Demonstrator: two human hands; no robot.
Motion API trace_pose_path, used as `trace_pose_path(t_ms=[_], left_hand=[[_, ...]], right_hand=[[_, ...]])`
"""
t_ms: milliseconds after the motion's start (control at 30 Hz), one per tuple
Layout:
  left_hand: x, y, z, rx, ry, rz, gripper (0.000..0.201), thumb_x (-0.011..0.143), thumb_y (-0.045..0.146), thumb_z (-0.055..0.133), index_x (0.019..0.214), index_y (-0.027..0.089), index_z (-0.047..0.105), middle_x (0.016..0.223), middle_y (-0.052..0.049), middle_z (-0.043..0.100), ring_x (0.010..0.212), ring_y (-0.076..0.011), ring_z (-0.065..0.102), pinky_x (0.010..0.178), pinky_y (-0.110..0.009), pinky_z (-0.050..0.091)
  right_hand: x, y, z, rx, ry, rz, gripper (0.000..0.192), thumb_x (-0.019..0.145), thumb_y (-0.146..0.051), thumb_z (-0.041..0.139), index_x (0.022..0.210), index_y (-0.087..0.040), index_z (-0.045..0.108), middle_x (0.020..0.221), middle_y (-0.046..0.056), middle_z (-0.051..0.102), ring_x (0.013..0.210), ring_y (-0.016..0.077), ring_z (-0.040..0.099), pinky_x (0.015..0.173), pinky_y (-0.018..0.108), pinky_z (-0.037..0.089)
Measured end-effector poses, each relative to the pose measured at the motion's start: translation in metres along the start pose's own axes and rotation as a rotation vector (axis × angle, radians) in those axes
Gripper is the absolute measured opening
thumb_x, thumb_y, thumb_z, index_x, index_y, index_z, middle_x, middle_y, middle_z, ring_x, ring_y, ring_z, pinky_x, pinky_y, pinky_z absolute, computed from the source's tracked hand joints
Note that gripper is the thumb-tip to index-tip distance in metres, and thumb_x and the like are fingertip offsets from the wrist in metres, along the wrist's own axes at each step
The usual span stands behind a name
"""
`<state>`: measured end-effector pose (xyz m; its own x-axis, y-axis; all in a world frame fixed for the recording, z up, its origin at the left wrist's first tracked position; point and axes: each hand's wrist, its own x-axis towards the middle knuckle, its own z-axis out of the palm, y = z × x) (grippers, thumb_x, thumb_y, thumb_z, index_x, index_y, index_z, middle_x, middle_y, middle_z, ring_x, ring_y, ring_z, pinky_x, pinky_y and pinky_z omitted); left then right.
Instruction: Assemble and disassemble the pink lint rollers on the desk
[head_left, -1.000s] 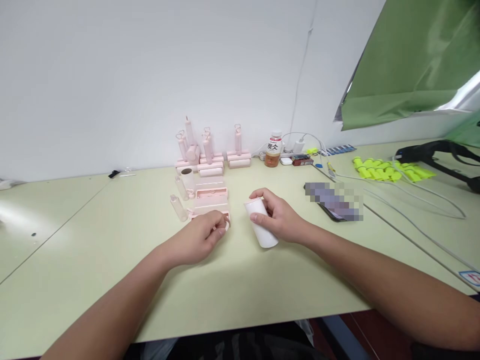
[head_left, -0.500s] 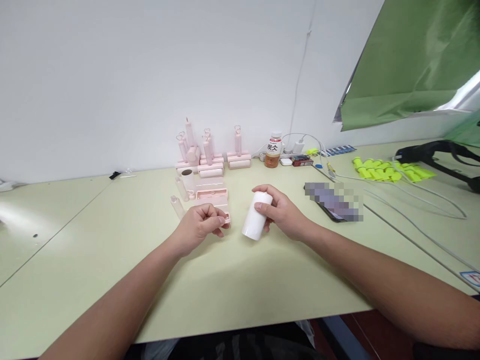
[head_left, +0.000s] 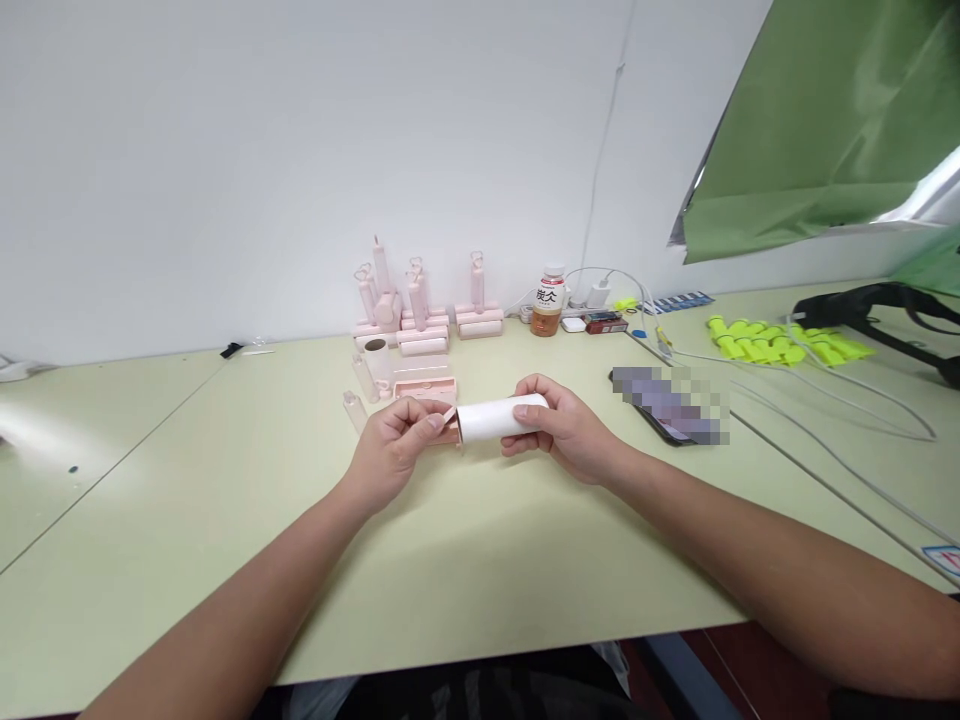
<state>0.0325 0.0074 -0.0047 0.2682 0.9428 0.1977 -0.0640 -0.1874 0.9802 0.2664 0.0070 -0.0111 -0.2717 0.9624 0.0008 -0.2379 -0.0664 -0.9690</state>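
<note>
Right grip (head_left: 564,430) holds one roll (head_left: 487,419), left grip (head_left: 386,450) one pink part (head_left: 450,413).

You've got a white wall (head_left: 300,150) across the top, a green sheet (head_left: 817,130) upper right, bright light (head_left: 936,182) by its lower edge. Your pale green tabletop (head_left: 480,570) spans mid-frame, glare (head_left: 52,445) far left; dark red floor (head_left: 772,670) lower right.

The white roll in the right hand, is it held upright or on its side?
On its side: the white roll stretches nearly level from the right hand, its dark-rimmed end facing the left hand.
</note>
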Motion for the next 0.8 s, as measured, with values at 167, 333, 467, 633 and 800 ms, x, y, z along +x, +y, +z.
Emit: trace_pose_path(t_ms=[167,333,467,633,800], left_hand=[[0.0,0.0,0.002,0.026,0.021,0.012,0.036,0.078,0.043,0.071,0.066,0.016,0.051,0.106,-0.008,0.066,0.094,-0.0209,0.064,0.087,-0.041,0.056],[-0.002,0.0,0.004,0.093,-0.013,0.045,0.036,0.08,0.045,0.068,0.067,0.016,0.051,0.112,-0.01,0.066,0.097,-0.0209,0.062,0.083,-0.037,0.055],[-0.004,0.0,0.004,0.134,0.008,0.057,0.036,0.08,0.047,0.068,0.067,0.017,0.05,0.113,-0.011,0.067,0.097,-0.021,0.062,0.082,-0.035,0.053],[-0.005,-0.001,0.005,0.095,0.011,0.069,0.03,0.082,0.046,0.067,0.082,0.017,0.057,0.109,-0.009,0.07,0.096,-0.02,0.064,0.084,-0.034,0.052],[-0.011,-0.004,0.009,0.159,-0.074,0.117,0.029,0.086,0.045,0.063,0.096,0.018,0.064,0.114,-0.01,0.07,0.089,-0.0205,0.067,0.079,-0.034,0.055]], right_hand=[[0.0,0.0,0.002,0.001,-0.002,0.008,0.039,0.072,-0.036,0.079,0.088,-0.021,0.046,0.081,-0.003,0.062,0.064,0.0142,0.069,0.067,0.034,0.061],[-0.003,0.001,0.004,-0.01,-0.086,0.032,0.037,0.075,-0.036,0.077,0.09,-0.021,0.046,0.082,-0.001,0.065,0.07,0.0161,0.07,0.069,0.035,0.06],[-0.006,0.001,0.005,-0.088,-0.198,0.051,0.036,0.081,-0.041,0.071,0.097,-0.021,0.045,0.075,-0.001,0.066,0.062,0.016,0.069,0.06,0.03,0.057],[-0.011,0.002,0.007,-0.229,-0.404,0.055,0.046,0.088,-0.048,0.061,0.122,-0.022,0.042,0.074,-0.002,0.061,0.057,0.013,0.064,0.046,0.02,0.049],[-0.022,0.006,0.013,-0.267,-0.505,0.043,0.079,0.09,-0.049,0.058,0.151,-0.035,0.01,0.099,0.004,0.056,0.072,0.0161,0.067,0.041,0.017,0.046]])
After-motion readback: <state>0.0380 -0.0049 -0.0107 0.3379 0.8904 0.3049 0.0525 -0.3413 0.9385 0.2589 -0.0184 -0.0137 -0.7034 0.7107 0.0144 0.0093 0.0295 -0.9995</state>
